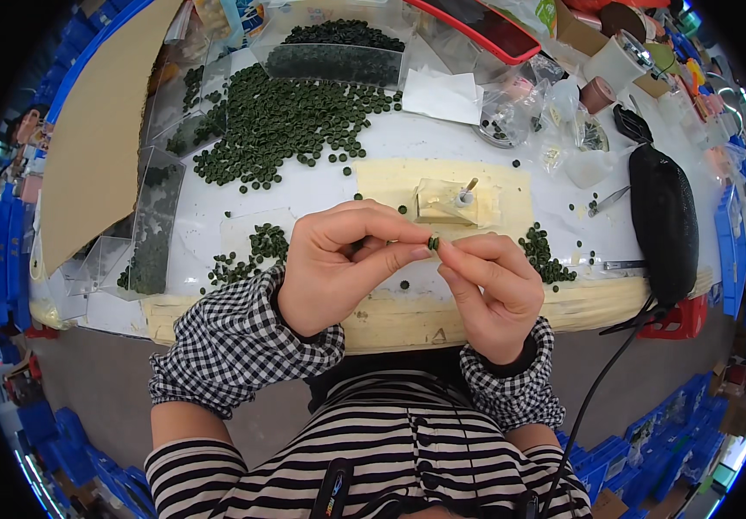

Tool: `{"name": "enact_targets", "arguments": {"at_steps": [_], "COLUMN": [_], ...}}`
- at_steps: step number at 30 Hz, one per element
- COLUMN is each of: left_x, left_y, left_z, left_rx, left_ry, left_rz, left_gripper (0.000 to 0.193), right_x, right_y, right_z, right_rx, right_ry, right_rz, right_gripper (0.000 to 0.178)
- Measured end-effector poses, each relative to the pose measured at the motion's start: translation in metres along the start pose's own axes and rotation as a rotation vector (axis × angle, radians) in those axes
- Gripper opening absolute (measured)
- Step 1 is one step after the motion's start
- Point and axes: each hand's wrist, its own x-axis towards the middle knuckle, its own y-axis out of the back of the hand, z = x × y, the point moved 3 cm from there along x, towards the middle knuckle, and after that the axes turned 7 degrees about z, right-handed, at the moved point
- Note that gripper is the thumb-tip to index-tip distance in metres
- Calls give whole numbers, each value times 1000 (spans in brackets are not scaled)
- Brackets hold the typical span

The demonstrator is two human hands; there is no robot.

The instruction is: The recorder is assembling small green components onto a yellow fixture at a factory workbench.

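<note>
My left hand (338, 259) pinches a small dark green disc (434, 243) between thumb and index finger, above the near edge of the table. From the other side, the fingertips of my right hand (498, 294) close on the same disc. Just beyond the fingers, a small tape-covered block (444, 202) with a short upright peg sits on a patch of yellowish tape (511, 182). Loose green discs (269, 242) lie by my left wrist. More of these discs (546, 258) are gathered to the right of my right hand.
A large heap of green discs (291, 121) spreads at the far left, before a clear bin (334, 65). Cardboard (96, 130) stands at the left. Far off lie a white paper (442, 95) and a red-cased phone (494, 30). A black wrapped bundle (663, 225) with a cable is at right.
</note>
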Motion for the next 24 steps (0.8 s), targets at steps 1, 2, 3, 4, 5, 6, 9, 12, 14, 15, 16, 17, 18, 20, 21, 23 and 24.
{"name": "enact_targets", "arguments": {"at_steps": [1,2,3,4,5,6,9,12,14,15,16,17,18,20,21,23,24], "left_x": [0,-1,-1,-1,-1,-1,-1,0,0,1,2,3,4,6,8,13,15], "left_y": [1,1,1,1,2,2,2,2,2,2,1,1,1,2,2,6,8], "left_z": [1,1,1,1,1,1,0,2,3,3,3,3,2,2,2,1,0], "left_rx": [23,30,37,44,52,60,86,117,122,116,108,118,127,160,182,285,390], "left_ry": [11,-1,-14,-26,-38,-50,-85,-115,-127,-131,-134,-109,-84,-10,37,111,96], "left_rz": [-10,-13,-15,-17,-21,-24,-33,-36,-33,-30,-29,-22,-14,-24,-43,-110,-173], "left_gripper": [17,17,17,17,17,18,18,17,16,16,16,15,15,14,13,14,16], "right_x": [0,0,-1,-1,-1,-1,-1,-1,-2,-1,-1,-1,-1,0,-1,-4,-5], "right_y": [0,0,0,0,0,0,0,0,0,-1,-1,-2,-2,-2,-1,3,4], "right_z": [0,1,1,1,1,1,2,2,2,2,2,2,2,1,2,5,6], "right_rx": [-1,-3,-3,-4,-4,-4,-5,-8,-7,-7,-8,-10,-33,-77,-95,-134,-121], "right_ry": [-1,-3,-5,-8,-11,-9,-5,-14,-22,-19,-17,-15,-21,-33,-35,-37,-73], "right_rz": [-7,-14,-20,-26,-32,-35,-44,-47,-44,-38,-32,-27,-12,16,51,119,148], "right_gripper": [31,31,31,31,31,31,31,31,31,31,31,31,30,29,28,27,26]}}
